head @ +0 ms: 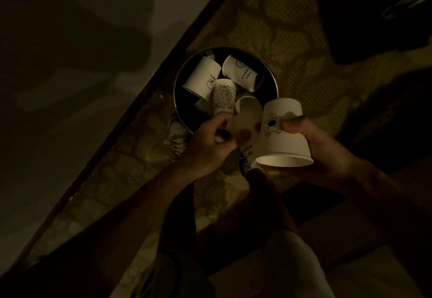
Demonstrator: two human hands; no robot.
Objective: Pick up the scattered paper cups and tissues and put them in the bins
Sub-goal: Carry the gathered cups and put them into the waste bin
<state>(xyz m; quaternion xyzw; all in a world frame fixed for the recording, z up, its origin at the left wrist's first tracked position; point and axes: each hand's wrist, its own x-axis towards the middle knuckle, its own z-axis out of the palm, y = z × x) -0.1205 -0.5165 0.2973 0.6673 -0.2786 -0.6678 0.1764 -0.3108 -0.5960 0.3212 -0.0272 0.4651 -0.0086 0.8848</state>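
One cup (248,118) held in left hand (208,142), bunny cup (286,144) in right hand (314,144).

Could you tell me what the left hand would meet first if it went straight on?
Likely the printed cup in the bin: the left hand, gripping another cup, points over the near rim. Depth is unclear here.

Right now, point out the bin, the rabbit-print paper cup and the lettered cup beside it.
bin (185,103): head view, dark inner wall.
rabbit-print paper cup (288,144): head view, side wall below the drawing.
lettered paper cup (247,115): head view, plain upper side wall.
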